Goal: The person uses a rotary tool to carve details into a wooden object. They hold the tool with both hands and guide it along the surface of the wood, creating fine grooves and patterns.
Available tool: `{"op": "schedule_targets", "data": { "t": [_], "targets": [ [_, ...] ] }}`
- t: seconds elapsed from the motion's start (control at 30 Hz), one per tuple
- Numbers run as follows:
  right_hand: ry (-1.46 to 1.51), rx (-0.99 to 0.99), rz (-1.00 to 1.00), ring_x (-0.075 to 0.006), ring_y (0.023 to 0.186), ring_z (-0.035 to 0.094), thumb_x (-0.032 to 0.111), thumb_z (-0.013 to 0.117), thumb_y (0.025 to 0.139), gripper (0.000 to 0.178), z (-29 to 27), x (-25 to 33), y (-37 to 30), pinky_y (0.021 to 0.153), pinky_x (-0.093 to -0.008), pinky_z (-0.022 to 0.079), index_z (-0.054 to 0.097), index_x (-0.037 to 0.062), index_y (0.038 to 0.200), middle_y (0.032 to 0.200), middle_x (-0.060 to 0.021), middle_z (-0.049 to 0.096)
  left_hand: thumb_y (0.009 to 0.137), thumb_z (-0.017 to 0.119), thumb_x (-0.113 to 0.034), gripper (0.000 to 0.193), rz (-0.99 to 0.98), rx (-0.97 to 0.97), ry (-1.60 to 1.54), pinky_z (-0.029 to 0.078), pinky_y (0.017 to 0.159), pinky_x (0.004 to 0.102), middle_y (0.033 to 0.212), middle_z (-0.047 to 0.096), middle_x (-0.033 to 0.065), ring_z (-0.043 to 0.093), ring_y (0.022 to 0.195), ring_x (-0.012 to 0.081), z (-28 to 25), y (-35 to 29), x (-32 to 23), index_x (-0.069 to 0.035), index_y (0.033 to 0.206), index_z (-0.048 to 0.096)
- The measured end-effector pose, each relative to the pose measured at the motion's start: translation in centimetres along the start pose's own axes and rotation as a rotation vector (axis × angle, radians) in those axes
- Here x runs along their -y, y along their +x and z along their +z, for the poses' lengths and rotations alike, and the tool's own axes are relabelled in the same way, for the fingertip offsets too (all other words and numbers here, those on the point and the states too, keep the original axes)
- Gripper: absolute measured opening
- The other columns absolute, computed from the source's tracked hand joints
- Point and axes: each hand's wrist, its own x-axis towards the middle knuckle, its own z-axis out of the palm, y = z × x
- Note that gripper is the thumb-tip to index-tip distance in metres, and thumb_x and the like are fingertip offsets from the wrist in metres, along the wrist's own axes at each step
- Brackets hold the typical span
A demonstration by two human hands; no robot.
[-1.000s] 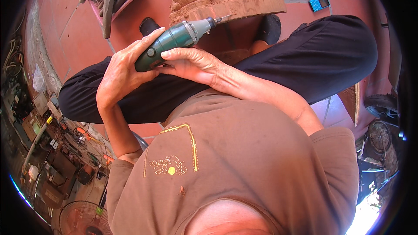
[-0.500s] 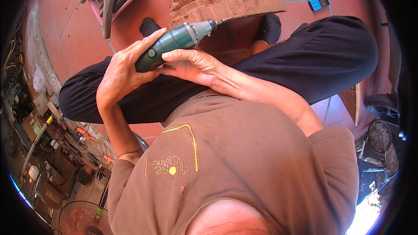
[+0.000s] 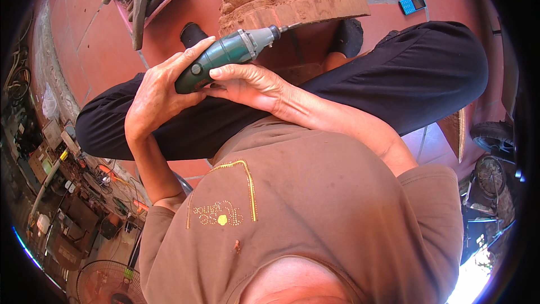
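A green and grey rotary tool lies across both hands above my crossed legs, its thin metal bit pointing up and to the right. My left hand wraps round the rear of its body, with fingers along the far side. Against the near side presses the thumb of my right hand, the other fingers curling underneath and partly hidden. Just beyond the bit stands a carved brown wooden piece with a stepped base. The bit's tip appears close to its lower edge; whether they touch I cannot tell.
A pink basket of wooden-handled tools stands at the far left on the red tiled floor. The blue phone lies far right. A fan, cables and clutter fill the lower left; a wheel is at the right.
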Motion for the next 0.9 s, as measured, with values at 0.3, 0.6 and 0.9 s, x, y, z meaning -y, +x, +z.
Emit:
{"op": "schedule_targets", "data": {
  "t": [0.3,0.6,0.9],
  "targets": [
    [-0.013,0.000,-0.003,-0.0249,0.131,0.060,0.001,0.077,0.091,0.049,-0.2,0.2,0.5,0.122,-0.0517,0.041,0.058,0.0043,0.136,0.132,-0.0118,0.065,0.072,0.081,-0.008,0.089,0.099,-0.090,0.018,0.057,0.091,0.0471,0.122,0.071,0.0204,0.068,0.108,0.0438,0.4,0.1,0.6,-0.019,0.154,0.052],
    [-0.024,0.011,-0.020,-0.0263,0.131,0.060,0.003,0.077,0.092,0.047,-0.1,0.6,0.7,0.121,-0.0527,0.041,0.060,0.0049,0.136,0.131,-0.0114,0.066,0.069,0.080,-0.007,0.090,0.053,-0.092,0.030,0.056,0.092,0.0473,0.123,0.070,0.0205,0.068,0.109,0.0440,0.3,0.3,0.4,-0.019,0.154,0.053],
    [-0.040,0.022,-0.023,-0.0265,0.130,0.061,0.003,0.077,0.092,0.047,0.3,1.1,0.8,0.121,-0.0522,0.041,0.060,0.0056,0.136,0.132,-0.0116,0.066,0.068,0.078,-0.005,0.090,0.059,-0.118,0.016,0.056,0.091,0.0466,0.120,0.071,0.0197,0.068,0.107,0.0442,0.3,0.5,0.4,-0.019,0.154,0.053]
  ]
}}
